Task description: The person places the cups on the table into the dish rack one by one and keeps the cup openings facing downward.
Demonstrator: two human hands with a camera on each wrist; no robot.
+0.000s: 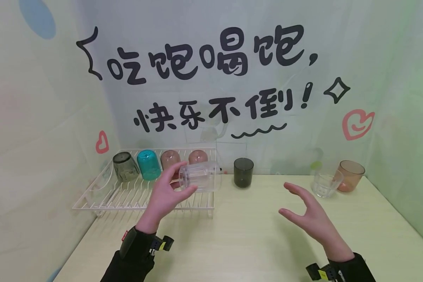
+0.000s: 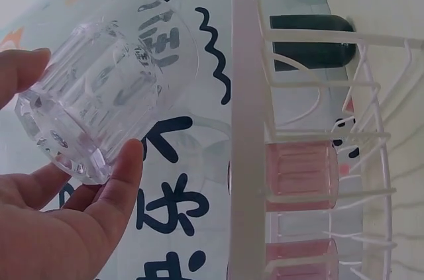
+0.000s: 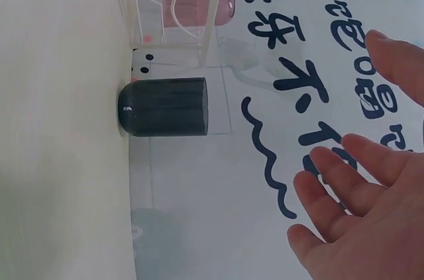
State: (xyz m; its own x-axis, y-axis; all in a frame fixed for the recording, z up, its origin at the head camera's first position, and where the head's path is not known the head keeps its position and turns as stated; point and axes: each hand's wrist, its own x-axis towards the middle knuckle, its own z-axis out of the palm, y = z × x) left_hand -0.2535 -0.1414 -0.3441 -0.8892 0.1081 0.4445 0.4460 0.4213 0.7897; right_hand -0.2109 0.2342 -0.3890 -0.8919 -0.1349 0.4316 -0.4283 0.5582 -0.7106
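Note:
My left hand (image 1: 165, 192) grips a clear faceted glass (image 1: 199, 177) around its base, above the front right part of the white wire rack (image 1: 118, 196). The glass lies on its side in the air, mouth toward the right. In the left wrist view, thumb and fingers pinch the base end of the same glass (image 2: 99, 94). My right hand (image 1: 313, 215) hovers over the table with thumb and fingers spread apart, holding nothing. A dark grey cup (image 1: 243, 173) stands upright at the back of the table, between the two hands; it also shows in the right wrist view (image 3: 165, 107).
Upside down on the rack are a grey glass (image 1: 125, 167), a teal glass (image 1: 149, 165) and two pink glasses, one at the back right (image 1: 198, 156). At the table's (image 1: 246, 235) back right stand a clear glass (image 1: 325, 186) and an amber cup (image 1: 350, 176). Printed cloth walls surround it.

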